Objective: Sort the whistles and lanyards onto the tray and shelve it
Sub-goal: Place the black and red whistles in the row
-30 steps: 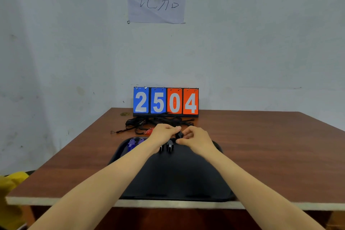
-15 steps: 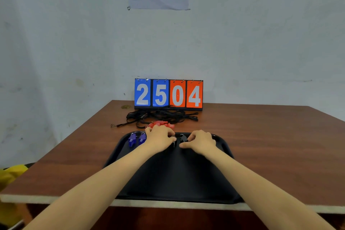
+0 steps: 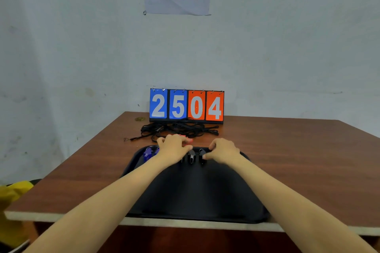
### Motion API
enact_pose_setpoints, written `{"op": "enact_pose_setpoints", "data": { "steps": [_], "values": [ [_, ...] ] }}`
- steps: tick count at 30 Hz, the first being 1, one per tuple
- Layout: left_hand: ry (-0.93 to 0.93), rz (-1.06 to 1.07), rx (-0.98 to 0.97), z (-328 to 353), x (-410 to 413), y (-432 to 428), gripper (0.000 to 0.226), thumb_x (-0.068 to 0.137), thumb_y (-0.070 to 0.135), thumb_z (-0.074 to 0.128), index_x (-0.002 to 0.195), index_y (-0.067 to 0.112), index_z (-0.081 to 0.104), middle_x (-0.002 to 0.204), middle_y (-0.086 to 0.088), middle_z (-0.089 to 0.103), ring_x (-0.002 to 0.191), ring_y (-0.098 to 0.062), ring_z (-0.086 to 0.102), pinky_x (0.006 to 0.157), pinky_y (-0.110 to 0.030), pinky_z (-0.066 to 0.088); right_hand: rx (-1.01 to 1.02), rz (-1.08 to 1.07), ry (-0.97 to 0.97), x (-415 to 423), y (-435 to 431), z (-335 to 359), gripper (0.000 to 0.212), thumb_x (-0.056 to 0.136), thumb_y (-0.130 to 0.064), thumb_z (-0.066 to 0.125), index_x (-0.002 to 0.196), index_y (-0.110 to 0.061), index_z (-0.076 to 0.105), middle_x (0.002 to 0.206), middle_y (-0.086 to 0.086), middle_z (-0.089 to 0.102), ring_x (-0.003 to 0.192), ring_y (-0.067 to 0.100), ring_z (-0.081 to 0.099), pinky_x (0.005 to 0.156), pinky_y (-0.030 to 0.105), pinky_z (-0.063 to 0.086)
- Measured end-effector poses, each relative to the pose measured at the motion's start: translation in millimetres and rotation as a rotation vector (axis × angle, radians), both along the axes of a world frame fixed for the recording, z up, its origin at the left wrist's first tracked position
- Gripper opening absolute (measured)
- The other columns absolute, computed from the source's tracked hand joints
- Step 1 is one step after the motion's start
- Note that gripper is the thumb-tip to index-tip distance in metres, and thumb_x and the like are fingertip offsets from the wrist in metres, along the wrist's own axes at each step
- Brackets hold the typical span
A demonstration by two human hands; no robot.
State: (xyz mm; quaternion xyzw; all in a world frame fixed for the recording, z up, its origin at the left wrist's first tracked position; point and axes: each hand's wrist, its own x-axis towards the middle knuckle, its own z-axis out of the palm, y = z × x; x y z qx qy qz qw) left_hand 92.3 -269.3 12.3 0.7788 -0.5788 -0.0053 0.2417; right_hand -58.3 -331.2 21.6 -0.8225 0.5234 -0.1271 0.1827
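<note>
1. R hand (image 3: 223,151) fingers pinch small black plastic whistle (image 3: 202,158), aligning it at far end of black plastic tray (image 3: 195,195).
2. L hand (image 3: 174,149) fingers curled over red plastic whistle (image 3: 188,141); grip unclear.
3. Tangled black cord lanyards (image 3: 178,129) lie beyond, unsorted.

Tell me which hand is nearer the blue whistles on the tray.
Left. The left hand is just right of the blue whistles at the far end of the tray; the right hand is farther right, past the black whistles.
</note>
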Motion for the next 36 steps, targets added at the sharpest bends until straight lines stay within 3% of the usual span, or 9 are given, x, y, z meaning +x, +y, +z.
{"op": "enact_pose_setpoints", "data": {
  "steps": [4,10,19,23,30,33,36],
  "values": [
    [0.018,0.077,0.012,16.5,20.7,-3.2,0.028,0.094,0.035,0.047,0.119,0.030,0.061,0.124,0.005,0.060,0.121,-0.018,0.047,0.106,-0.041,0.022,-0.062,0.146,-0.109,9.1,-8.5,24.9,0.030,0.087,-0.027,0.063,0.115,-0.016,0.060,0.121,0.003,0.061,0.110,0.019,0.056,0.095,0.032,0.047],
    [-0.037,0.132,0.107,27.0,54.6,-20.4,0.031,0.092,0.021,0.048,0.120,0.027,0.060,0.127,0.005,0.059,0.123,-0.020,0.045,0.105,-0.040,0.022,-0.104,0.216,-0.050,42.2,-30.5,32.2,0.031,0.091,-0.019,0.056,0.121,-0.010,0.058,0.126,0.008,0.058,0.114,0.023,0.055,0.098,0.035,0.046],
    [-0.138,0.124,0.303,9.5,81.2,-62.4,0.037,0.086,0.048,0.056,0.112,0.023,0.065,0.117,0.000,0.060,0.119,-0.024,0.046,0.108,-0.047,0.023,-0.116,0.211,0.111,89.2,-56.0,3.4,0.033,0.088,-0.023,0.053,0.120,-0.017,0.058,0.120,0.008,0.061,0.112,0.027,0.053,0.095,0.040,0.048],
    [-0.150,0.125,0.311,2.6,85.5,-70.6,0.033,0.084,0.042,0.062,0.110,0.022,0.065,0.117,0.000,0.061,0.117,-0.024,0.046,0.104,-0.044,0.023,-0.112,0.203,0.092,93.8,-62.1,-6.0,0.024,0.087,-0.018,0.057,0.110,-0.015,0.063,0.114,0.007,0.065,0.104,0.025,0.059,0.090,0.038,0.050],
    [-0.131,0.110,0.153,3.7,87.7,-57.5,0.031,0.086,0.044,0.059,0.112,0.028,0.062,0.116,0.004,0.062,0.117,-0.020,0.048,0.102,-0.040,0.023,-0.132,0.172,0.044,81.9,-62.0,-7.6,0.024,0.089,-0.020,0.057,0.112,-0.016,0.062,0.115,0.006,0.064,0.104,0.024,0.060,0.091,0.038,0.050],
    [0.041,0.087,0.018,13.6,82.2,-45.4,0.026,0.090,0.043,0.054,0.112,0.030,0.060,0.108,0.007,0.066,0.110,-0.015,0.053,0.096,-0.037,0.026,-0.118,0.148,-0.040,70.4,-58.6,-0.7,0.025,0.091,-0.023,0.055,0.115,-0.014,0.059,0.116,0.005,0.062,0.104,0.021,0.059,0.085,0.032,0.048],
    [0.197,0.004,-0.021,25.2,73.0,-30.5,0.027,0.093,0.037,0.051,0.118,0.029,0.058,0.116,0.004,0.064,0.111,-0.016,0.054,0.099,-0.037,0.034,-0.071,0.110,-0.198,55.5,-51.0,12.1,0.027,0.092,-0.024,0.056,0.117,-0.014,0.057,0.119,0.005,0.061,0.103,0.017,0.056,0.087,0.029,0.046]
  ]
}}
